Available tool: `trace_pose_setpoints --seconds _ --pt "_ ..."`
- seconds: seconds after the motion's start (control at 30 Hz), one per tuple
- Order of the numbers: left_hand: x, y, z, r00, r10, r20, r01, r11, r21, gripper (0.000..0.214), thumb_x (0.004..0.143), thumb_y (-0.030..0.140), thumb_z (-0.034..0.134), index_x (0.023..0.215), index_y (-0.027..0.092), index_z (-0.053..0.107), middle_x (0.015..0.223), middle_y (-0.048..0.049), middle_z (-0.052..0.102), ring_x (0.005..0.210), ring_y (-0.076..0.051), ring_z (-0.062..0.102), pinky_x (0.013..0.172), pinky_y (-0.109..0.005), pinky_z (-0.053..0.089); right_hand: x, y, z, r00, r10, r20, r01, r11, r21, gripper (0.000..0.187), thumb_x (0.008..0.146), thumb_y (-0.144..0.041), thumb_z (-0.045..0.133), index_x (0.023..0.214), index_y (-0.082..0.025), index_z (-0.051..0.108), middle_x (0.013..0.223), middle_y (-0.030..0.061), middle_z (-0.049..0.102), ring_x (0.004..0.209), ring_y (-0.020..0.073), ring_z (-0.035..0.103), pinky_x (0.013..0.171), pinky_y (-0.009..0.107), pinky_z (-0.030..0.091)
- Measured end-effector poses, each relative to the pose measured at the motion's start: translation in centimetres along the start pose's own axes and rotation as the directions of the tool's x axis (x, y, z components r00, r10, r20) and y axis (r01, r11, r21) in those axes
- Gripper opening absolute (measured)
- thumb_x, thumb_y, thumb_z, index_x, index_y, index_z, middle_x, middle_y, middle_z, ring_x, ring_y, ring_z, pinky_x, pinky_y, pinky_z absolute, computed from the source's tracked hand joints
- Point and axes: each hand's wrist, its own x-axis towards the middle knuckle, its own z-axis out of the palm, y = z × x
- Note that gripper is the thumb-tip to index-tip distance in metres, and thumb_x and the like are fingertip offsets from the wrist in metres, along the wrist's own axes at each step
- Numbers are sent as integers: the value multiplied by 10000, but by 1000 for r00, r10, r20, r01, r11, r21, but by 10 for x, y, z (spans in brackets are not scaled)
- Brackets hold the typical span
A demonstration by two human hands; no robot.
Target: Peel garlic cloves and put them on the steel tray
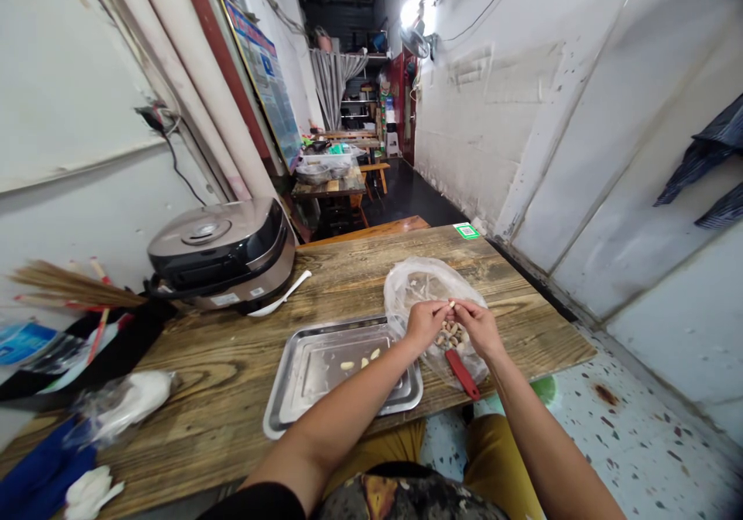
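Observation:
Both my left hand (428, 321) and my right hand (476, 323) are closed, fingertips pinched together around a small pale garlic clove (451, 304). They hover over an open clear plastic bag (406, 282). Inside the bag, below my fingers, lies a pile of unpeeled garlic cloves (450, 336). A red-handled tool (463, 374), perhaps a knife, rests across the bag's near side; its far end cannot be made out. Left of the bag, partly behind my left forearm, sits a shallow metal tray (307, 336) with several peeled cloves (347, 365) on it.
A rice cooker (224, 249) stands at the table's back left, a white spoon (282, 294) beside it. Plastic-wrapped white stuff (131, 404), a blue cloth (43, 466) and crumpled tissue (91, 494) lie at the left. A green code card (466, 230) marks the far right corner.

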Motion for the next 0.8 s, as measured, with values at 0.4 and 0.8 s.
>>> trace_pose_setpoints --seconds 0.4,0.8 --pt "3 -3 0 996 -93 -9 93 996 -1 189 805 239 563 880 177 724 833 -41 724 745 -168 669 682 -260 503 -3 -5 2 992 100 -78 -94 992 83 268 546 -346 795 734 -172 716 640 9 684 627 151 632 698 277 531" --pt "5 -7 8 918 -359 166 391 765 -512 150 749 237 623 819 131 704 696 -31 711 661 -159 672 718 -311 556 -1 0 -2 994 23 -106 -27 999 -34 296 575 -379 759 774 -168 705 650 8 684 597 157 611 642 290 517"
